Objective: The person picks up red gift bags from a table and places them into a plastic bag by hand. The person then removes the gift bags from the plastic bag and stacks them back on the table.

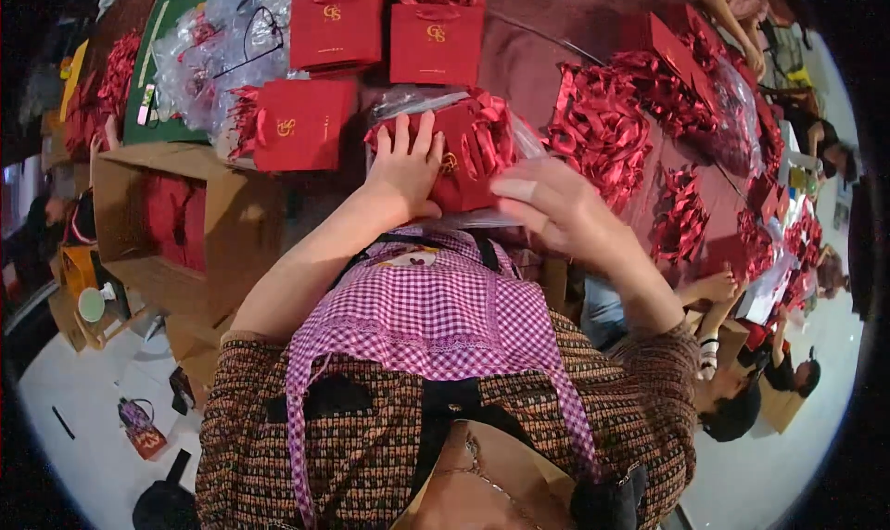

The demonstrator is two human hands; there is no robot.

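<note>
Necklace (474, 454) at six o'clock; toward twelve, the red paper bag (461, 194) lies with clear plastic (528, 142) around it. My left hand (405, 164) rests spread on it, clasping nothing; whether my blurred right hand (552, 201) pinches anything, I can't tell. Best press evenly, ribbons (487, 140) uncrushed.

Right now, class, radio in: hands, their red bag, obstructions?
Left hand: spread on red bag. Right hand: blurred, at its right side; grip unclear. Possibly in the way: clear plastic edges, red ribbons over it.
</note>
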